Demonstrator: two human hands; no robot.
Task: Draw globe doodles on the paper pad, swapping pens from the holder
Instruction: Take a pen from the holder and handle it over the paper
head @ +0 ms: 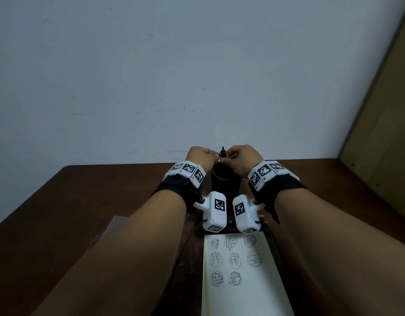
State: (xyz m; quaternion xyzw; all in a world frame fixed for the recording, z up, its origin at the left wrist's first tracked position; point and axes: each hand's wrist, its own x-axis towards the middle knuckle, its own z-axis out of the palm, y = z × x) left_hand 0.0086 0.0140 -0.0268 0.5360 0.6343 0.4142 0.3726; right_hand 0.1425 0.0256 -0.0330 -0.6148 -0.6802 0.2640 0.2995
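A white paper pad (247, 293) lies at the near middle of the dark wooden table (94, 201), with several black globe doodles (234, 258) in rows on its top part. Behind it stands a black cylindrical pen holder (224, 182). Just above the holder's rim, my left hand (202, 156) and my right hand (241, 157) meet, fingers pinched together around a black pen (222, 153) whose top pokes up between them. The pen's lower part is hidden by my fingers. Both wrists wear black straps with white marker blocks.
A pale wall (174, 76) rises right behind the table's far edge. A brown board (384, 115) leans at the right. Something clear and plastic (112, 226) lies on the table under my left forearm. A dark cable (185, 245) curves left of the pad.
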